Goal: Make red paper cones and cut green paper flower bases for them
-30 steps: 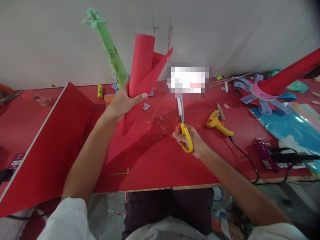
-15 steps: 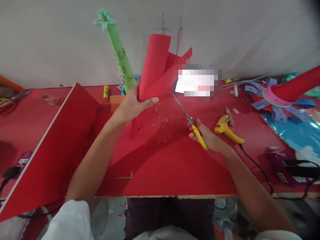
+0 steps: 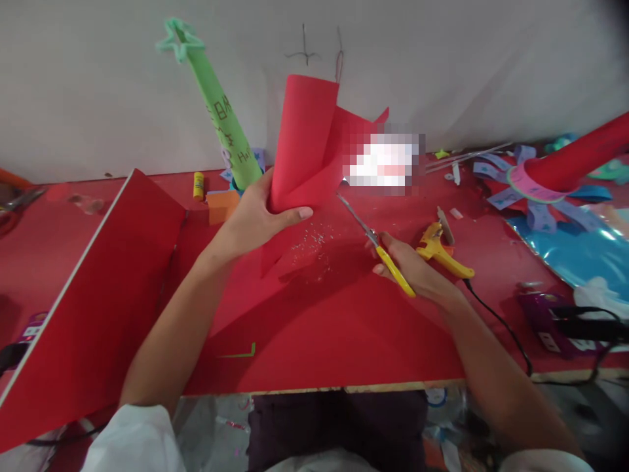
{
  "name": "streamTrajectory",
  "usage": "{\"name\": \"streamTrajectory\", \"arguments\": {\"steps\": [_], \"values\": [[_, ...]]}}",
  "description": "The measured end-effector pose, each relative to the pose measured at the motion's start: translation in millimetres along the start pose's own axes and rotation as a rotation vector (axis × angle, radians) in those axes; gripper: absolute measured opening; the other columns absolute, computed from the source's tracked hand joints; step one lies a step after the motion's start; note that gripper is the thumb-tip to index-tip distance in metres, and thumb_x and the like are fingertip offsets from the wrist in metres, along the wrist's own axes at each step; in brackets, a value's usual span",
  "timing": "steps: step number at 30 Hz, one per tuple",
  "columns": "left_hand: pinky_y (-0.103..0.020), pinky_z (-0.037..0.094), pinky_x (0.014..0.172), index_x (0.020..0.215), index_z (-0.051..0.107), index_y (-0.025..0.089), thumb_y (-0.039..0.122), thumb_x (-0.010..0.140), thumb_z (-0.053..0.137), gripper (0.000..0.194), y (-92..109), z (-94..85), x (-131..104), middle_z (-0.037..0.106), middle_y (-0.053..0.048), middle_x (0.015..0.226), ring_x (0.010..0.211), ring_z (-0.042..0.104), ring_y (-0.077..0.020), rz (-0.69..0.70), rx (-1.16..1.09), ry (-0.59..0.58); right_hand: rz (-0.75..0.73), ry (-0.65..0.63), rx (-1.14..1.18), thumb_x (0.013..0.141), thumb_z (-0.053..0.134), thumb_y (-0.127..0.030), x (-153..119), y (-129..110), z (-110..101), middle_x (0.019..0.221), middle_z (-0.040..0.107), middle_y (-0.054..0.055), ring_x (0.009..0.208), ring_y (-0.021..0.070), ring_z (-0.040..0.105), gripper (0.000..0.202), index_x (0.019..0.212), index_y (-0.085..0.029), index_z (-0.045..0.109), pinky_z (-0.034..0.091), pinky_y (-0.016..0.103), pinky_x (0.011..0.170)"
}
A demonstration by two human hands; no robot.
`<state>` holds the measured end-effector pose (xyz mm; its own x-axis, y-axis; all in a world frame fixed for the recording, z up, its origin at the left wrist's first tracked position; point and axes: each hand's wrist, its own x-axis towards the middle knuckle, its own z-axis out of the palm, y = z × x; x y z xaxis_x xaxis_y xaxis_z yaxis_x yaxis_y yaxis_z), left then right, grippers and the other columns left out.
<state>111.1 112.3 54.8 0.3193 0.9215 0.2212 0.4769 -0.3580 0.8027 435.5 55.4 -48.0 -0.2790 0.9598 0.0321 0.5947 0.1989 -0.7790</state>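
My left hand (image 3: 260,213) grips a rolled sheet of red paper (image 3: 307,137) near its lower end, thumb across the front and the other fingers hidden behind. The roll stands almost upright, and a loose flap spreads out to its right. Yellow-handled scissors (image 3: 393,269) are in my right hand (image 3: 405,262), blades together or nearly so and pointing up-left. Their tip lies just below the paper flap; whether it touches cannot be made out. Behind my left hand leans a green paper tube (image 3: 223,121) with writing and a star-shaped top.
A yellow glue gun (image 3: 442,252) with a black cord lies right of my right hand. A red board (image 3: 103,295) stands tilted at left. Near the wall are a glue stick (image 3: 198,186) and an orange box (image 3: 222,206). A purple power strip (image 3: 545,321) sits at right.
The red roll has turned slightly toward me and looks wider, its flap reaching further right. My view has shifted a little to the right. Both hands keep their holds.
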Motion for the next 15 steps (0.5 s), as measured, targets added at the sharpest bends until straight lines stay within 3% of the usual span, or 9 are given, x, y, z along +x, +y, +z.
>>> {"name": "streamTrajectory", "arguments": {"steps": [6, 15], "values": [[-0.049, 0.064, 0.102, 0.138, 0.065, 0.022, 0.060, 0.088, 0.080, 0.065, 2.9, 0.6, -1.9, 0.076, -0.011, 0.132, 0.123, 0.072, -0.0359, -0.001, 0.092, 0.028, -0.021, -0.038, -0.011, 0.084, 0.077, -0.076, 6.1, 2.3, -2.2, 0.084, 0.068, 0.004, 0.075, 0.0227, 0.061, 0.057, 0.097, -0.022, 0.063, 0.048, 0.035, 0.070], [-0.048, 0.064, 0.104, 0.142, 0.065, 0.022, 0.053, 0.089, 0.079, 0.063, 0.5, 0.8, -2.5, 0.078, -0.009, 0.127, 0.118, 0.075, -0.0322, -0.002, 0.116, -0.048, -0.004, -0.038, -0.028, 0.085, 0.078, -0.072, 5.0, 3.7, -1.6, 0.081, 0.067, 0.003, 0.072, 0.0213, 0.058, 0.052, 0.096, -0.022, 0.065, 0.045, 0.034, 0.068]]}}
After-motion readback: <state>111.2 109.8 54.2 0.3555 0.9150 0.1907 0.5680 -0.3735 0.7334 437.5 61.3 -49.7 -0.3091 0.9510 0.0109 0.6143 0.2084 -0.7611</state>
